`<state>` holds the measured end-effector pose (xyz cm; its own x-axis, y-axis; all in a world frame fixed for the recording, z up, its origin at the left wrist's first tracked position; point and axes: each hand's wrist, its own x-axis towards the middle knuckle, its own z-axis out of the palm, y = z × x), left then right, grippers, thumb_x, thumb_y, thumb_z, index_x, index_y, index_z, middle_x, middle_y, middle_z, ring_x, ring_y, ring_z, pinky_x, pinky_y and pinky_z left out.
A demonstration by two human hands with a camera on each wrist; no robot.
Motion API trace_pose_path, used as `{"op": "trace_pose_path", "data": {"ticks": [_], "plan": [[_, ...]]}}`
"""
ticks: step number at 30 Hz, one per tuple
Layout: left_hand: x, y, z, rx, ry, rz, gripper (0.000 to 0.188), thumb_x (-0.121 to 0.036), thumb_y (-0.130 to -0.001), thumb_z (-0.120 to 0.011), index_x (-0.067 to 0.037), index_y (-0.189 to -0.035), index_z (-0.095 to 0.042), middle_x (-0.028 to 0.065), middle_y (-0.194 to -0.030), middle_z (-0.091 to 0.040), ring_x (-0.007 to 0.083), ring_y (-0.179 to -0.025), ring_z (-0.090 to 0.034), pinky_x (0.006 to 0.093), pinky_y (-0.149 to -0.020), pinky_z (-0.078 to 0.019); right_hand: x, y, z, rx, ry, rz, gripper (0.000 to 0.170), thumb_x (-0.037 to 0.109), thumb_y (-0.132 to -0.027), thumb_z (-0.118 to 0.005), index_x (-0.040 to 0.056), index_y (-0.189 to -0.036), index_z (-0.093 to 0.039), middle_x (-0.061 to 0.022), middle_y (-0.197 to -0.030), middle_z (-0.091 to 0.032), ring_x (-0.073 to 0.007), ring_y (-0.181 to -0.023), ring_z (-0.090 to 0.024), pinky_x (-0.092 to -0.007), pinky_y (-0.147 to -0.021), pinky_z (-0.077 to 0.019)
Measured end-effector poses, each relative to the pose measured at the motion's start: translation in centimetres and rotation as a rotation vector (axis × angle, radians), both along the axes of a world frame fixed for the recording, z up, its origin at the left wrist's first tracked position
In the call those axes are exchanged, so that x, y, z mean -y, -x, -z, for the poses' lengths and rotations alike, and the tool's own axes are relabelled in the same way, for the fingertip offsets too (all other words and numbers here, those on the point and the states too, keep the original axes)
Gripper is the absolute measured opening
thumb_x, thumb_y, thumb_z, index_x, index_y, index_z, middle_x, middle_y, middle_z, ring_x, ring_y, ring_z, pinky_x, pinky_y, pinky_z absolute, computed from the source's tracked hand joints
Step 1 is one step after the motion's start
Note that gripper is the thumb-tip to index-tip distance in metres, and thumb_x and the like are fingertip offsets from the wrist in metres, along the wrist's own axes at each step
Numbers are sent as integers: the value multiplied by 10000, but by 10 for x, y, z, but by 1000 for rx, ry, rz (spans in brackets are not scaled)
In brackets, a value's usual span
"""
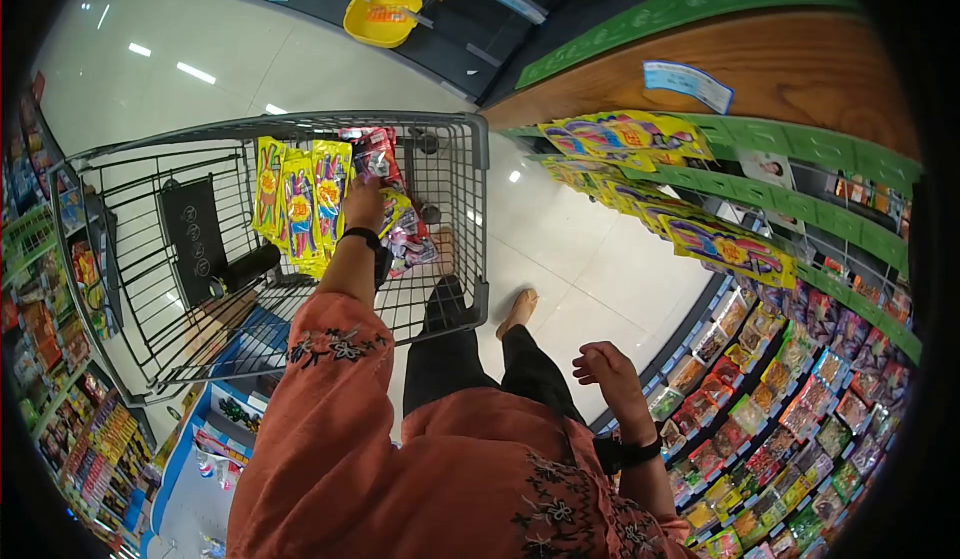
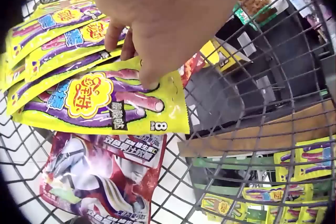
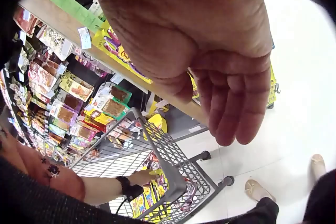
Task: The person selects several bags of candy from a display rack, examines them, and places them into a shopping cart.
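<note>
Yellow candy packets (image 1: pixel 298 204) (image 2: pixel 94 98) lie overlapping in the wire shopping cart (image 1: pixel 478 159). My left hand (image 1: pixel 362 204) (image 2: pixel 168 19) reaches down into the cart, its fingers and thumb bent round the upper edge of a yellow packet. Part of that grip is hidden behind the hand. Red and purple packets (image 1: pixel 375 149) (image 2: pixel 100 174) lie beside and under the yellow ones. Away from the cart, my right hand (image 1: pixel 608 379) (image 3: pixel 210 50) hangs in the air with loosely bent fingers and holds nothing.
Shelves with green rails (image 1: pixel 800 139) carry more yellow packets (image 1: pixel 725 249) at the right. Rows of snack bags (image 1: pixel 770 409) fill the lower right. A yellow basket (image 1: pixel 385 17) sits on a dark shelf ahead. Tiled floor (image 1: pixel 560 249) lies between cart and shelves.
</note>
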<state>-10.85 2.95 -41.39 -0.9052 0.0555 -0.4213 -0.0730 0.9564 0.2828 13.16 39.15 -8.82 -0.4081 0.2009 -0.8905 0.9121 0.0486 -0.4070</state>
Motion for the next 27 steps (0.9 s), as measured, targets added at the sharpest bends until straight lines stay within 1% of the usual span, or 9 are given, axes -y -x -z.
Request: {"op": "trace_pose_path", "data": {"ticks": [5, 7, 9, 12, 16, 20, 23, 24, 27], "plan": [[38, -14, -20, 233, -207, 2, 281, -197, -851, -598, -2, -1053, -593, 249, -986, -678, 423, -956, -643, 475, -809, -515, -5, -11, 6, -80, 64, -18, 288, 221, -1006, -487, -22, -1129, -582, -132, -960, -685, -191, -835, -677, -305, -731, -555], [50, -28, -59, 122, -334, -29, 270, -220, -866, -616, -15, -1040, -592, 227, -951, -684, 426, -939, -642, 473, -793, -514, -5, -4, 3, -120, 85, -34, 287, 230, -1008, -493, -16, -1125, -582, -123, -960, -680, -176, -827, -667, -297, -731, -550], [58, -33, -103, 149, -279, 2, 276, -241, -873, -638, -22, -1030, -584, 213, -939, -681, 419, -928, -642, 462, -777, -516, -6, 7, -2, -169, 106, -54, 281, 228, -1007, -500, -15, -1124, -581, -119, -960, -678, -168, -821, -660, -292, -731, -547], [56, -52, -183, -34, -377, 49, 191, -154, -888, -640, -38, -1027, -578, 201, -923, -680, 395, -900, -656, 435, -743, -517, -18, 15, 2, -311, 171, -87, 240, 192, -999, -508, 7, -1129, -586, -87, -937, -681, -131, -825, -654, -259, -718, -527], [14, -69, -310, -398, -601, 38, 186, -151, -897, -660, -17, -993, -574, 160, -855, -689, 272, -804, -684, 351, -692, -511, -28, 36, -18, -504, 225, -167, 235, 179, -977, -538, 7, -1130, -585, -76, -952, -666, -135, -838, -655, -254, -725, -521], [-26, -72, -401, -249, -723, -121, 143, -144, -928, -640, -24, -940, -564, 32, -779, -627, 69, -730, -562, 250, -637, -461, -32, 58, -67, -681, 263, -217, 263, 153, -936, -608, 3, -1150, -577, -81, -998, -655, -138, -870, -656, -267, -774, -523], [-73, -75, -464, -99, -1107, -198, 119, -138, -935, -632, -45, -941, -557, 15, -830, -636, 56, -757, -567, 236, -661, -460, -41, 66, -91, -899, 229, -279, 355, 163, -905, -660, 1, -1202, -552, -115, -1096, -641, -174, -997, -633, -303, -873, -508], [-90, -75, -476, -140, -1194, -161, 114, -110, -920, -636, -62, -927, -533, -16, -836, -624, 32, -728, -564, 190, -642, -450, -43, 68, -102, -990, 197, -301, 394, 174, -900, -670, 2, -1229, -540, -132, -1140, -632, -195, -1047, -622, -317, -909, -496], [-138, -79, -513, -41, -1306, -93, 112, -107, -915, -641, -66, -934, -539, -11, -859, -636, 41, -742, -592, 188, -648, -471, -52, 64, -140, -1203, 78, -310, 527, 214, -883, -699, 6, -1316, -484, -172, -1267, -583, -254, -1191, -560, -356, -1013, -438]]}}
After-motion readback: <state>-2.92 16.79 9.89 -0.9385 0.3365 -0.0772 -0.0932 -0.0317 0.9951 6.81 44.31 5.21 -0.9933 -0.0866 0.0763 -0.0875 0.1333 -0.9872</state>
